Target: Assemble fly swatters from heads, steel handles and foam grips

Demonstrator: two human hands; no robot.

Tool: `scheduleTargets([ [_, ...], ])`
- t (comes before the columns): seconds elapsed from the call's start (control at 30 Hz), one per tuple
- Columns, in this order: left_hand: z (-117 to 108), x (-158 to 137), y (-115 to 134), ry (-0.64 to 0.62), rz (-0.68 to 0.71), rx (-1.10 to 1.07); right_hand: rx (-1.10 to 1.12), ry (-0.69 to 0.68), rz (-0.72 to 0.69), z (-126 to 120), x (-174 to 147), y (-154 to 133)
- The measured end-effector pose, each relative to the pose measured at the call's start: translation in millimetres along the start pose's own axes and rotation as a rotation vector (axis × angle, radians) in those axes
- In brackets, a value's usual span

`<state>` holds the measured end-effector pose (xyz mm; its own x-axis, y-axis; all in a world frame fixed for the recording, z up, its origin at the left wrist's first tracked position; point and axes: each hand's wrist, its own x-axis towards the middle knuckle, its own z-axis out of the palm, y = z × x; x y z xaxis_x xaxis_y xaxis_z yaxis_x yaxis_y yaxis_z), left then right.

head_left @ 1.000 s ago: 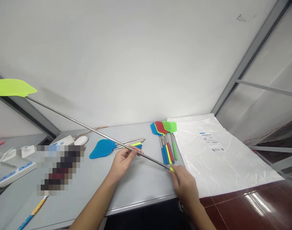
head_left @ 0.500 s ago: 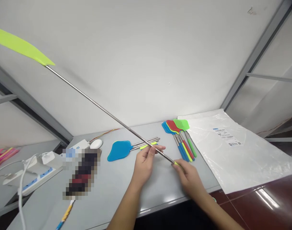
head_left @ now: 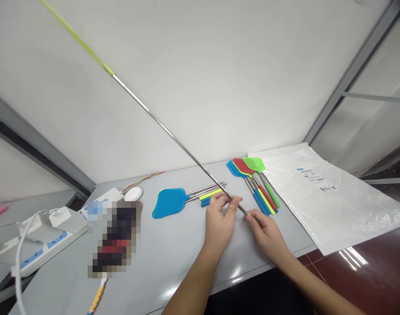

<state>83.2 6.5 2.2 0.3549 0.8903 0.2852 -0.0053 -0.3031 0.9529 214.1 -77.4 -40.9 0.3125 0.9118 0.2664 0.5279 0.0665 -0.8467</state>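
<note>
Right hand point(head_left: 265, 232) and left hand point(head_left: 221, 218) both clamped on fly swatter point(head_left: 173, 136), above table point(head_left: 167, 271).
Right hand grips lower end, left just up-shaft, nearer yellow-green head point(head_left: 78, 40); long axis slants up-left. Beyond hands: handles point(head_left: 210, 195), blue swatter head point(head_left: 169, 203), swatter pile point(head_left: 262, 192) beside white bag point(head_left: 318, 214). Wall point(head_left: 252, 65) behind.

runs along table point(head_left: 154, 258) from power strip point(head_left: 44, 250) at left edge, past swatter pile point(head_left: 173, 202), to swatter row point(head_left: 260, 190) (with bag point(head_left: 337, 205) farther right), before far wall point(head_left: 226, 78).
</note>
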Motion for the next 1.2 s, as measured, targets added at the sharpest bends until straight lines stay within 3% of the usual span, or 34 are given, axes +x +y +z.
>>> scheduleTargets([
  [0.33, 5, 4, 3, -0.123, 0.027, 0.058, 0.068, 0.001, 0.022, -6, -4, 4],
  [0.5, 19, 17, 16, -0.288, 0.101, -0.023, 0.097, 0.088, 0.033, -5, -3, 3],
  [0.7, 35, 56, 35, -0.009, 0.128, -0.451, 0.154, 0.125, 0.095, -3, -5, 3],
  [0.8, 26, 69, 42, -0.02, 0.01, -0.714, 0.215, 0.049, 0.145, -1, -5, 2],
  [0.93, -1, 70, 52, 0.086, -0.153, -0.981, 0.228, 0.006, 0.138, 1, -8, 0],
  [1.1, -30, 67, 71, 0.059, -0.167, -0.999, 0.105, 0.038, 0.077, -2, -13, 0],
  [1.2, -40, 66, 77, 0.087, -0.125, -0.986, -0.031, 0.078, -0.032, -4, -16, 1],
])
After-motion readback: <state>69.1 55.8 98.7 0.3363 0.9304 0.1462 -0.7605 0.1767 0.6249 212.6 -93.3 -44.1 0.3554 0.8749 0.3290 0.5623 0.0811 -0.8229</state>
